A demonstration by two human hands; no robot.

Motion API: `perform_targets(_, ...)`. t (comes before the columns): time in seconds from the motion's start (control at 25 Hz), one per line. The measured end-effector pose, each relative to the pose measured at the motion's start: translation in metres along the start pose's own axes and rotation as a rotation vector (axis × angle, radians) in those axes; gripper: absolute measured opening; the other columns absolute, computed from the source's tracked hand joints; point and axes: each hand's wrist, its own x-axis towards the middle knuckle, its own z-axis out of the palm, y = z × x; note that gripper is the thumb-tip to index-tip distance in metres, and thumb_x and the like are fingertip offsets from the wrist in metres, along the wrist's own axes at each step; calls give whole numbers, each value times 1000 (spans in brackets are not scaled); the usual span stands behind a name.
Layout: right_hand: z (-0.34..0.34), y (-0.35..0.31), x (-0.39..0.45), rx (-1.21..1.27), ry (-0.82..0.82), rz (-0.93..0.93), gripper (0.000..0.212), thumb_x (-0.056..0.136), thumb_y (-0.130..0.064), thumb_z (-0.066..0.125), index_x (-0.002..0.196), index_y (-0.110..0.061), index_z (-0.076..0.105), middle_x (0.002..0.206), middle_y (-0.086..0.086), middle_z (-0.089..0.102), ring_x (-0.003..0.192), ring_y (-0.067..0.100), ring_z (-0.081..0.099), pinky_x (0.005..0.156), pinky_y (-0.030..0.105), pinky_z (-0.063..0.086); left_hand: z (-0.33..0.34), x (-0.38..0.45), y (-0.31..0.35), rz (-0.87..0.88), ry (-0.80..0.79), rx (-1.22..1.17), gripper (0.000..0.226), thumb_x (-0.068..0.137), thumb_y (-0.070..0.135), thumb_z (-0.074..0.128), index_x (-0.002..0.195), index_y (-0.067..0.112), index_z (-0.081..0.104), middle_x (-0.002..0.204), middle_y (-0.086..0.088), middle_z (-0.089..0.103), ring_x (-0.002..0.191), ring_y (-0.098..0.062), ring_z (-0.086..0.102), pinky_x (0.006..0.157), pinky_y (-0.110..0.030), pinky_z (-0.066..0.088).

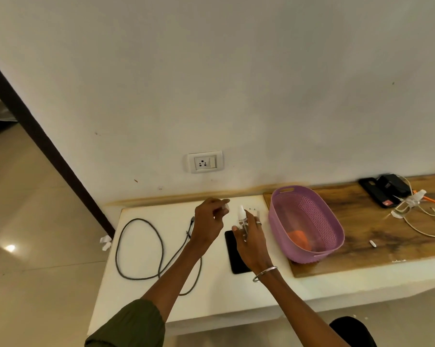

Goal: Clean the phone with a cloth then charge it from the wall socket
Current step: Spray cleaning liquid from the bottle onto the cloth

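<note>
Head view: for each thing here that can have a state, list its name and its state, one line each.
Phone: flat on the white counter, screen dark, no cable in it.
Spray bottle: upright, held in the right hand, cap off.
Cap: pinched in the left hand.
Wall socket: nothing plugged in.
Grey cable: loose on the counter, unconnected.
Purple basket: upright, something orange inside.

Plain white wall (236,71), dark door frame (36,136) at left, glossy beige tiled floor (36,234), white counter (224,296)
</note>
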Motion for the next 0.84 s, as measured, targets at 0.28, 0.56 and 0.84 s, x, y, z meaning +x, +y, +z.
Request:
perform_targets(0.28,-11,-49,-8,61,-8,-49,43,93,-21,58,132,-15,42,112,3,52,89,13,55,75,21,47,-26,-8,48,112,142,-79,24,86,6,72,110,11,75,97,-1,73,82,-7,69,74,-15,54)
perform_targets(0.56,-25,-79,-27,116,-36,-149,40,93,-18,59,129,-12,45,115,7,54,98,19,57,86,31,53,-43,-14,74,130,134,-61,22,87,7,71,108,13,75,97,0,73,86,-7,69,76,-11,54)
perform_targets(0.84,-37,-93,-38,212,-28,-138,39,94,-14,56,131,-19,46,108,2,63,95,15,58,82,25,48,-55,-16,86,38,0,-113,21,85,4,71,102,14,77,98,2,76,87,2,70,80,-11,53)
